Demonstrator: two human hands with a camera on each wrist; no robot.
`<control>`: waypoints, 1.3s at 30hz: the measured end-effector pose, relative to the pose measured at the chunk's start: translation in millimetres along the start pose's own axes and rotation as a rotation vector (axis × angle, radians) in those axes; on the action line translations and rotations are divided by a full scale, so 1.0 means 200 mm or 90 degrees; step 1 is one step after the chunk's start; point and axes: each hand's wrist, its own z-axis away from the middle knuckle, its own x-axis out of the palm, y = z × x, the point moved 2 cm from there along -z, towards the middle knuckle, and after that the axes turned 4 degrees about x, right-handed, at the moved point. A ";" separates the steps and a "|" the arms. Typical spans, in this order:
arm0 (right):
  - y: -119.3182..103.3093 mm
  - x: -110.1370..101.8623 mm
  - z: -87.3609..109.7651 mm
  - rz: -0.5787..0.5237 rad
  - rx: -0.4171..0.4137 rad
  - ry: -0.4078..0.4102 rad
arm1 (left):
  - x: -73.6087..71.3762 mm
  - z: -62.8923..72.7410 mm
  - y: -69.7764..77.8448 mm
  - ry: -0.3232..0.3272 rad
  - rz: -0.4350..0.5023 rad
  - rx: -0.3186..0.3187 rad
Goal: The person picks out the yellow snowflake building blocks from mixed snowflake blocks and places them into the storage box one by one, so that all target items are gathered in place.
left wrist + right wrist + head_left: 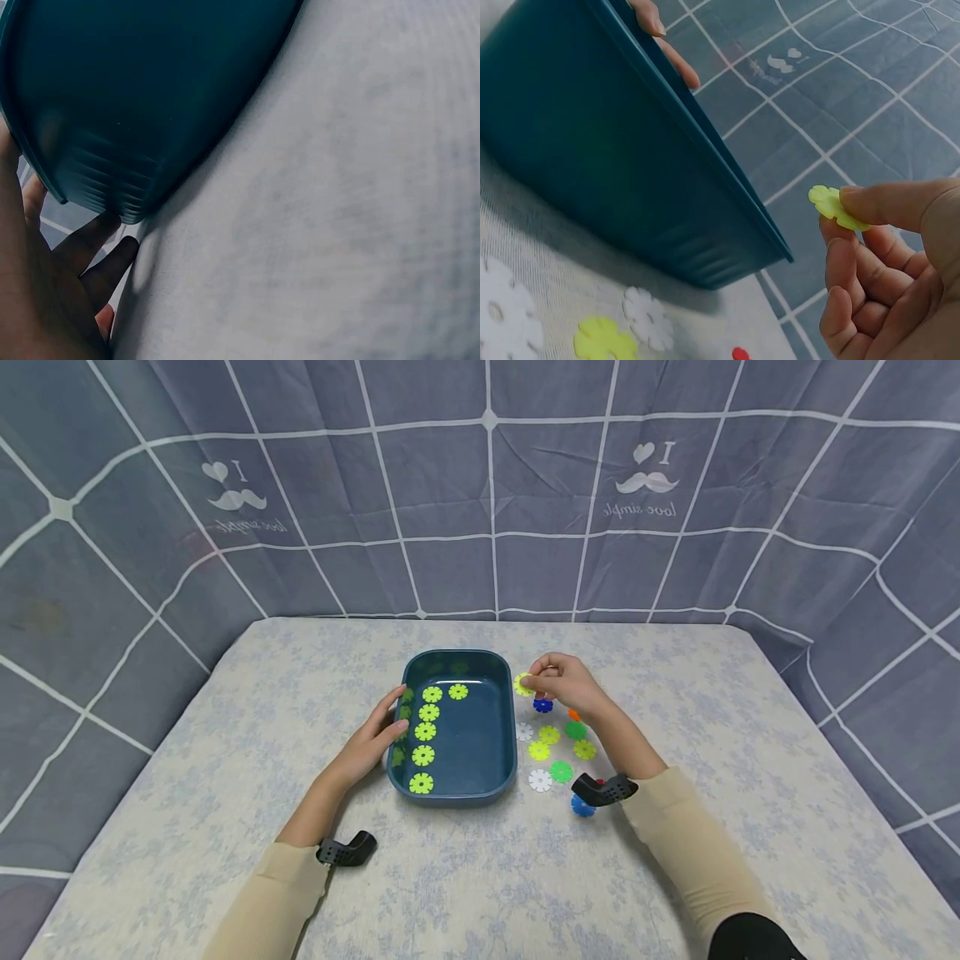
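My right hand pinches a yellow plastic snowflake disc between thumb and forefinger, just beyond the right rim of a dark teal plastic bin. In the right wrist view the disc is raised, with the other fingers curled below it. At the bin's left side, my left hand grips the rim, its thumb over the edge and fingers against the outer wall. Several yellow discs lie inside, in a column along the left wall, with another disc right of the column's top.
Right of the bin, loose discs lie on the patterned tablecloth: yellow, green, white, blue and orange. My right forearm passes over some. A grey-blue checked curtain surrounds the table's back and sides.
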 end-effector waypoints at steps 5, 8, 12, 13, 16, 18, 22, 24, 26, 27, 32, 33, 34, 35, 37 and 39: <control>-0.01 0.03 -0.01 -0.008 -0.008 -0.008 | 0.00 0.00 -0.01 0.001 -0.002 -0.002; -0.03 0.05 -0.02 -0.010 -0.016 -0.019 | 0.00 0.00 -0.01 0.001 -0.001 0.001; -0.04 0.08 -0.04 -0.011 -0.021 -0.028 | 0.00 0.00 -0.01 0.002 0.000 0.007; -0.05 0.08 -0.04 -0.009 -0.022 -0.029 | 0.00 0.00 -0.01 0.003 -0.001 0.007; -0.05 0.10 -0.05 -0.012 -0.031 -0.038 | 0.00 0.00 -0.01 0.000 0.000 0.009; -0.06 0.11 -0.06 -0.014 -0.040 -0.049 | 0.00 0.00 -0.01 -0.002 0.001 0.011; -0.07 0.13 -0.07 -0.009 -0.053 -0.060 | 0.00 0.00 -0.01 -0.005 0.004 0.016; -0.08 0.15 -0.07 -0.007 -0.052 -0.062 | 0.00 0.00 -0.01 -0.005 0.004 0.015; -0.09 0.16 -0.07 -0.007 -0.049 -0.063 | 0.00 0.00 -0.01 -0.004 0.001 0.013; -0.10 0.17 -0.07 -0.006 -0.048 -0.064 | 0.00 0.00 -0.01 -0.004 0.001 0.011; -0.12 0.20 -0.08 -0.009 -0.053 -0.076 | 0.00 0.01 0.00 -0.004 0.000 0.010; -0.12 0.21 -0.08 -0.008 -0.054 -0.077 | 0.00 0.01 0.00 -0.004 0.000 0.009; -0.12 0.21 -0.08 -0.010 -0.056 -0.080 | 0.00 0.01 0.00 -0.005 0.000 0.009; -0.12 0.22 -0.08 -0.012 -0.057 -0.082 | 0.00 0.01 0.00 -0.004 -0.001 0.008; -0.12 0.23 -0.09 -0.013 -0.057 -0.085 | 0.00 0.01 0.00 -0.003 -0.002 0.006; -0.13 0.25 -0.10 -0.014 -0.056 -0.089 | 0.00 0.01 0.00 -0.003 -0.002 0.005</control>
